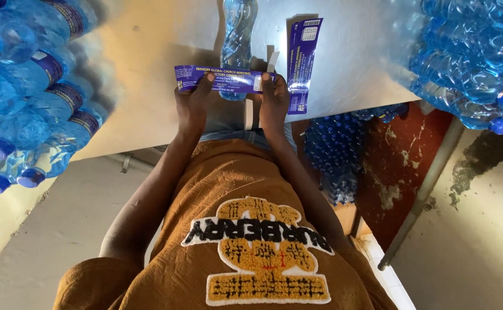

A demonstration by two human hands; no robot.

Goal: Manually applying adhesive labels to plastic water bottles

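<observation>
Between both hands' pinching fingers [207, 85] — purple label [220, 79], stretched flat across the clear bottle [238, 34].

Left arm: bare, runs from the lower left of the frame up toward the upper centre, elbow bent out to the left.
Left hand [192, 103]: upper centre, left of the right hand, back toward the camera, fingers curled, thumb tip pressed forward in a pinch.
Right arm: bare, rises from the lower centre-right, forearm slanting up and inward.
Right hand [274, 106]: upper centre, level with the left, back to the camera, thumb forward, fingers folded in a pinch.
Spacing: hands near each other, apart, wrists straight.
</observation>
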